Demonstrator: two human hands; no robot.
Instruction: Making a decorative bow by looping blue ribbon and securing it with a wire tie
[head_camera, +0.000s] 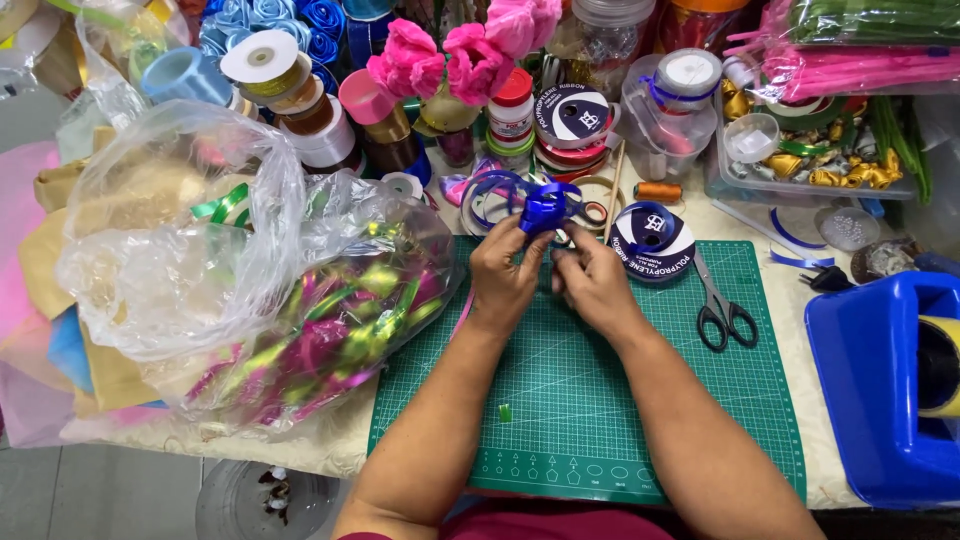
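- Fingers of the left hand (508, 268) were pinched shut on the base of the blue ribbon bow (548, 205), which sat just above the far edge of the green cutting mat (600, 400).
- Fingers of the right hand (592, 280) were curled closed just beside the left ones, gripping the same bow from the other side; both hands touched each other over the mat's far edge.
- A loose length of blue ribbon (490, 190) looped away from the bow, beyond the mat.
- A blue ribbon spool (652, 243) lay at the mat's far edge, just beside the right hand.
- Black-handled scissors (722, 305) rested on the mat, toward its right side, apart from both hands.
- A clear plastic bag (250, 270) of shiny pink and green ribbon pieces lay on the surface (820, 440) off the mat's left edge.
- A blue tape dispenser (885, 390) stood off the mat's right edge.
- Judgement: the loops would hold their shape best if the pinch at the centre stayed firm and constant while the other hand worked, with each loop kept even in size and the ribbon's glossy face turned outward.
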